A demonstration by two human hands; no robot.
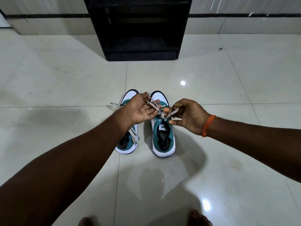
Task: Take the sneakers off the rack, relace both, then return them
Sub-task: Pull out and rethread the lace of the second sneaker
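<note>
Two teal-and-white sneakers stand side by side on the floor, toes pointing away from me. Above the right sneaker (163, 137) both hands work its grey lace (156, 107). My left hand (140, 110), palm up, has one lace end running across its fingers. My right hand (187, 115) pinches the other lace end between thumb and fingers; an orange thread circles that wrist. My left forearm covers much of the left sneaker (126, 144), whose loose lace (114, 106) trails out on the floor to the left and over its side.
The black shoe rack (140, 28) stands against the wall straight ahead, its shelves bare. Glossy white floor tiles (65, 79) lie all around. My bare toes (197, 218) show at the bottom edge.
</note>
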